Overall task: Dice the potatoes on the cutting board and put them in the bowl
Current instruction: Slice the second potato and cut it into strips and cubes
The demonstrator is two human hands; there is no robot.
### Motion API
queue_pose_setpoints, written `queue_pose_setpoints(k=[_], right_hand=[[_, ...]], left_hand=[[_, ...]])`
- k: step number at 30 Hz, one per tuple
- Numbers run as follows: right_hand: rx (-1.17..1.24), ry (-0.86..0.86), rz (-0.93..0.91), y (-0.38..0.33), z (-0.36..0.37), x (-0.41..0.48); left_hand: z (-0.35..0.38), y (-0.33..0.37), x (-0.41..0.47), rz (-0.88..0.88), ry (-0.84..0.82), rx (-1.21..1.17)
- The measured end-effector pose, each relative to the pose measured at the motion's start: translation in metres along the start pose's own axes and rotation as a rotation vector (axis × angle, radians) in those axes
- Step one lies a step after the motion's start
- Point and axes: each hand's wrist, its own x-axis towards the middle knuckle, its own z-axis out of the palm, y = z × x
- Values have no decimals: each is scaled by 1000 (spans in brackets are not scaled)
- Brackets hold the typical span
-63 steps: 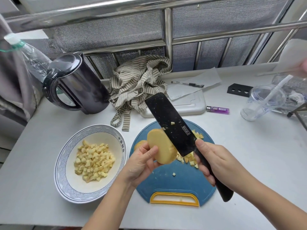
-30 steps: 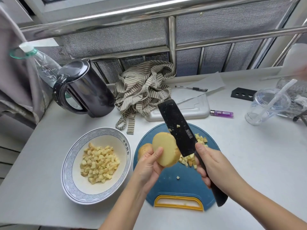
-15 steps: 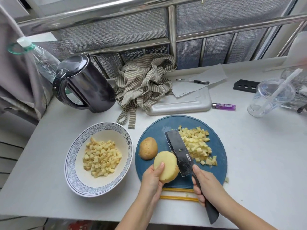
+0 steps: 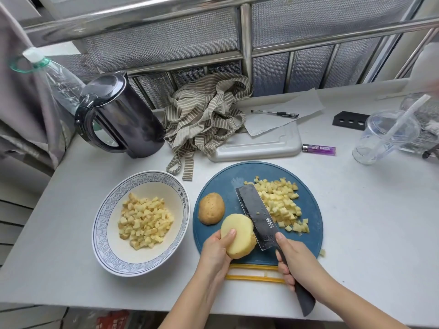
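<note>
Head view: looking down on a pale grey counter where a person is working.
Bowl: a white ceramic bowl with a blue wave-patterned rim (image 4: 99,236) sits at nine o'clock from the board and holds a heap of potato cubes (image 4: 145,224).
Board: a round blue plastic cutting board (image 4: 256,176) has a loose pile of diced potato (image 4: 280,203) at its two o'clock, not yet in the bowl.
Uncut: a brown-skinned potato piece (image 4: 211,208) lies at nine o'clock on the board, and a peeled yellow potato half (image 4: 238,236) is at seven o'clock.
Left hand (image 4: 215,251): fingers are wrapped round the potato half, with the thumb on top.
Right hand (image 4: 297,260): fingers are curled round the handle of a black cleaver (image 4: 257,219), whose blade rests against the half's right side.
Progress: roughly midway, by my judgement.
Change: two seconds ago the half and the cleaver were raised above the board, and both are now lowered.
</note>
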Motion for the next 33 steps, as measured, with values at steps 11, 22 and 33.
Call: queue_pose_setpoints(k=[11, 22, 33], right_hand=[[117, 79, -17, 8, 22, -3], [85, 90, -38, 14, 30, -2], [29, 89, -35, 10, 37, -3]], left_hand=[[13, -15, 1, 99, 187, -106], [19, -5, 1, 84, 247, -139], [19, -13, -5, 100, 261, -203]])
